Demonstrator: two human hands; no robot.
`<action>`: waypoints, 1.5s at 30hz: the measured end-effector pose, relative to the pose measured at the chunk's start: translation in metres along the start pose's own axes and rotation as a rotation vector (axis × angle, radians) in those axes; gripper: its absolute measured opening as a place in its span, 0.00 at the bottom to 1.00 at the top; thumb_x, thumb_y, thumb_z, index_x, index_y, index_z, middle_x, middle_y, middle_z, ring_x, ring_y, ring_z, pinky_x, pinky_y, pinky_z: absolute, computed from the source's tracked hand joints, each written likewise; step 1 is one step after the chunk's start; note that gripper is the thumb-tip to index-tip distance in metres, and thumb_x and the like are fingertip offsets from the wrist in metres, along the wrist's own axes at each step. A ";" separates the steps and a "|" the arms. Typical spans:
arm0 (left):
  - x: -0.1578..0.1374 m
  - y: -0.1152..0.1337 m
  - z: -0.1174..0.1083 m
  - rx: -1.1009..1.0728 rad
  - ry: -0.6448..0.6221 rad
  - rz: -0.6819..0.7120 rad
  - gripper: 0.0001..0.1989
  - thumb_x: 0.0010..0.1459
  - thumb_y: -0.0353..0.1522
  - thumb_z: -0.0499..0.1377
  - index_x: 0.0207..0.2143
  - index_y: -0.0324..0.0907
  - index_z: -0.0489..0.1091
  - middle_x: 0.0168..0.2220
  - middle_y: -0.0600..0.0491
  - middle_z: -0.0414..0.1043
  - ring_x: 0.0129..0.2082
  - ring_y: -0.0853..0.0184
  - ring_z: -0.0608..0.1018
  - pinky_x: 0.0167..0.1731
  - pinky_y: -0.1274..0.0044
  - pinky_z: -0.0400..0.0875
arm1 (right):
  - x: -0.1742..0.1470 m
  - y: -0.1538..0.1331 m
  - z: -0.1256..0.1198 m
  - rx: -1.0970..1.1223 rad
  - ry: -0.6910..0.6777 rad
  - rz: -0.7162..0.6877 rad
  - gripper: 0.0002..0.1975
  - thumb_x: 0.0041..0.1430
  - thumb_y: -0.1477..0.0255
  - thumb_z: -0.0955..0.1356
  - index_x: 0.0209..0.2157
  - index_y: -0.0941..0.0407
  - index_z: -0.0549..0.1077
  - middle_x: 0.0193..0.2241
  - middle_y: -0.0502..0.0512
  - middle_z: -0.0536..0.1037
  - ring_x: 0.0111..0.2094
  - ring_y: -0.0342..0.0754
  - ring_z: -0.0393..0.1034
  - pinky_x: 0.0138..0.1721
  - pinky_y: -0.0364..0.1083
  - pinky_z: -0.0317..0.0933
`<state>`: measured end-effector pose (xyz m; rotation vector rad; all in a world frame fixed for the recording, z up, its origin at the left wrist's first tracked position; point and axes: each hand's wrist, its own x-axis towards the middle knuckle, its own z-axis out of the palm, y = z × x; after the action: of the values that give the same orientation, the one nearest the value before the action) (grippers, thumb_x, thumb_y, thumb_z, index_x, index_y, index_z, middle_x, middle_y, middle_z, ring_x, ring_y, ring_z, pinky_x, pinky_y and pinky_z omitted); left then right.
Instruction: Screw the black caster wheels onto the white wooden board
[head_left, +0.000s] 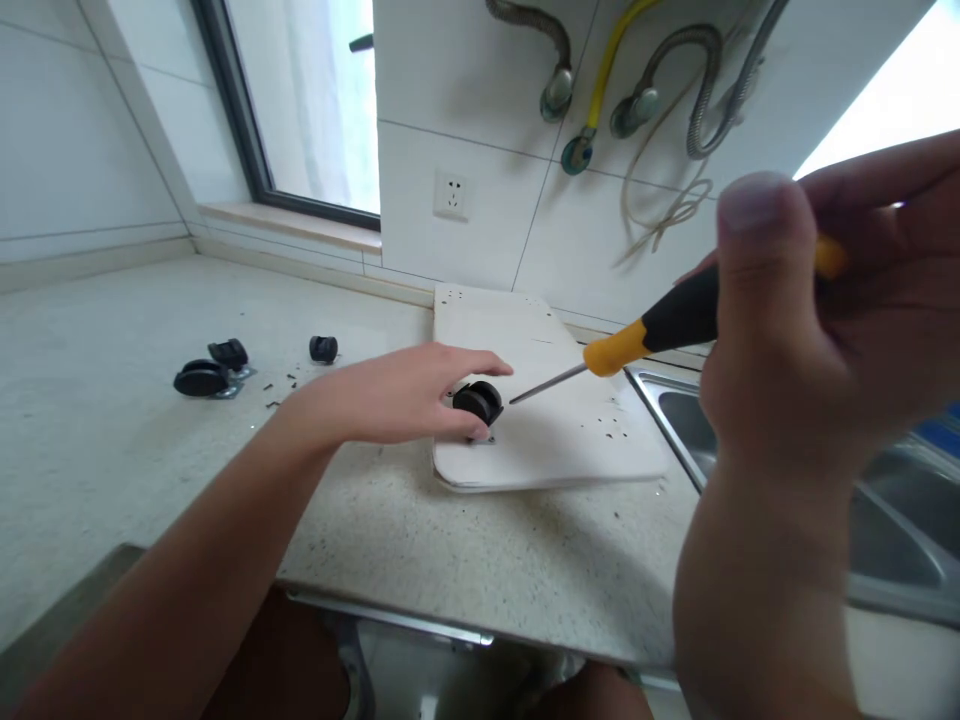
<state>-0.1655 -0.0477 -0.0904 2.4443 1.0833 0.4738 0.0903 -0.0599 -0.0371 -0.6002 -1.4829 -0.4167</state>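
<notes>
A black caster wheel [480,400] with a metal plate sits near the front left corner of a white board [540,460]. My left hand [409,392] has its thumb and fingers around that caster. My right hand [810,290] is closed on a screwdriver [619,350] with a yellow and black handle. The screwdriver's tip points down and left, just to the right of the caster, and looks apart from it. Small screw holes show in the board's other corners.
More black casters [202,378] lie on the countertop [112,330] at left, with another caster [323,349] nearer the wall. Small dark screws [274,404] are scattered beside them. A steel sink [675,410] is at right. Hoses [611,60] and a socket [451,195] are on the wall.
</notes>
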 end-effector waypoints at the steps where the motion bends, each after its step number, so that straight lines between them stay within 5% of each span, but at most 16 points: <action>1: -0.011 -0.005 0.006 -0.033 0.086 -0.058 0.36 0.62 0.48 0.67 0.70 0.54 0.67 0.69 0.50 0.72 0.63 0.52 0.77 0.60 0.66 0.70 | 0.002 -0.001 -0.005 -0.043 0.010 -0.017 0.10 0.67 0.59 0.74 0.35 0.50 0.79 0.31 0.53 0.72 0.36 0.51 0.70 0.39 0.51 0.67; 3: -0.035 -0.022 0.020 -0.110 0.259 -0.205 0.32 0.66 0.51 0.62 0.69 0.54 0.68 0.71 0.50 0.70 0.63 0.52 0.77 0.57 0.66 0.74 | 0.005 -0.006 -0.012 -0.124 0.062 -0.055 0.12 0.68 0.58 0.73 0.34 0.50 0.79 0.28 0.52 0.71 0.32 0.50 0.68 0.35 0.50 0.65; 6: -0.076 -0.056 0.039 -0.009 0.509 -0.548 0.24 0.68 0.47 0.57 0.58 0.43 0.76 0.57 0.45 0.82 0.55 0.54 0.83 0.54 0.68 0.76 | 0.008 -0.015 -0.022 -0.135 0.092 -0.010 0.13 0.68 0.57 0.73 0.34 0.50 0.79 0.28 0.53 0.74 0.30 0.50 0.68 0.33 0.51 0.62; 8: -0.099 -0.077 0.047 0.146 0.547 -0.765 0.22 0.68 0.41 0.54 0.55 0.38 0.77 0.51 0.40 0.84 0.51 0.51 0.84 0.53 0.65 0.76 | 0.002 -0.017 -0.028 -0.115 0.117 0.050 0.14 0.69 0.56 0.72 0.33 0.50 0.80 0.27 0.54 0.76 0.30 0.51 0.70 0.33 0.51 0.62; 11: -0.120 -0.094 0.054 0.236 0.523 -0.839 0.21 0.66 0.39 0.53 0.51 0.37 0.79 0.46 0.36 0.84 0.47 0.43 0.84 0.47 0.60 0.76 | -0.024 -0.007 -0.035 -0.063 0.135 0.214 0.17 0.69 0.57 0.72 0.31 0.52 0.80 0.24 0.53 0.77 0.26 0.47 0.70 0.31 0.49 0.61; 14: -0.119 -0.101 0.057 0.294 0.481 -0.810 0.19 0.66 0.40 0.54 0.49 0.42 0.80 0.47 0.40 0.85 0.48 0.45 0.84 0.46 0.63 0.75 | -0.063 0.021 -0.037 0.120 0.329 0.558 0.24 0.65 0.51 0.73 0.25 0.55 0.76 0.19 0.50 0.74 0.17 0.41 0.64 0.17 0.44 0.54; 17: -0.108 -0.106 0.057 0.349 0.461 -0.803 0.21 0.67 0.44 0.54 0.47 0.41 0.81 0.48 0.37 0.83 0.49 0.44 0.83 0.45 0.63 0.75 | -0.095 0.050 -0.038 0.208 0.411 0.712 0.26 0.64 0.49 0.71 0.24 0.55 0.71 0.18 0.48 0.72 0.14 0.43 0.64 0.09 0.43 0.49; 26: -0.101 -0.119 0.057 0.411 0.447 -0.790 0.18 0.67 0.40 0.51 0.36 0.43 0.79 0.47 0.36 0.82 0.46 0.42 0.83 0.41 0.62 0.73 | -0.119 0.058 -0.046 0.172 0.513 0.718 0.23 0.65 0.52 0.71 0.27 0.56 0.72 0.19 0.48 0.75 0.13 0.41 0.61 0.10 0.42 0.53; 31: -0.091 -0.101 0.044 0.309 0.493 -0.744 0.19 0.68 0.42 0.51 0.41 0.43 0.78 0.44 0.39 0.84 0.45 0.45 0.84 0.44 0.61 0.75 | -0.119 0.057 -0.045 0.142 0.542 0.707 0.24 0.67 0.49 0.69 0.28 0.55 0.72 0.20 0.48 0.75 0.15 0.42 0.64 0.10 0.42 0.53; 34: -0.063 -0.074 0.031 0.121 0.503 -0.578 0.19 0.67 0.47 0.56 0.46 0.46 0.79 0.46 0.48 0.86 0.47 0.56 0.84 0.49 0.70 0.77 | -0.119 0.056 -0.045 0.121 0.549 0.709 0.24 0.68 0.49 0.68 0.27 0.55 0.71 0.21 0.49 0.75 0.16 0.42 0.64 0.11 0.41 0.52; 37: -0.020 -0.045 0.022 -0.185 0.535 -0.326 0.21 0.66 0.47 0.61 0.52 0.45 0.81 0.48 0.48 0.86 0.46 0.57 0.83 0.49 0.67 0.76 | -0.119 0.055 -0.044 0.108 0.540 0.707 0.24 0.68 0.50 0.68 0.27 0.55 0.71 0.21 0.50 0.75 0.15 0.42 0.63 0.11 0.42 0.52; 39: 0.010 -0.032 0.019 -0.302 0.446 -0.202 0.18 0.66 0.45 0.62 0.48 0.44 0.82 0.47 0.48 0.85 0.46 0.59 0.83 0.50 0.68 0.76 | -0.120 0.055 -0.044 0.102 0.535 0.703 0.24 0.68 0.50 0.68 0.27 0.55 0.71 0.21 0.50 0.75 0.16 0.42 0.64 0.12 0.41 0.52; 41: 0.033 -0.026 0.017 -0.424 0.228 -0.111 0.15 0.65 0.44 0.64 0.45 0.44 0.83 0.44 0.47 0.86 0.45 0.60 0.83 0.49 0.69 0.76 | -0.121 0.056 -0.044 0.093 0.537 0.699 0.24 0.68 0.51 0.68 0.27 0.55 0.71 0.21 0.50 0.75 0.17 0.42 0.66 0.12 0.41 0.52; 45: 0.048 -0.032 0.014 -0.563 -0.061 -0.069 0.14 0.65 0.43 0.66 0.43 0.44 0.83 0.39 0.48 0.84 0.39 0.63 0.83 0.42 0.72 0.77 | -0.123 0.058 -0.045 0.088 0.542 0.703 0.22 0.69 0.53 0.68 0.27 0.54 0.72 0.21 0.50 0.74 0.17 0.42 0.65 0.11 0.41 0.51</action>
<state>-0.1476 0.0050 -0.1123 1.9091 0.8609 0.5852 0.1541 -0.0538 -0.1651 -0.8146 -0.7029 0.0446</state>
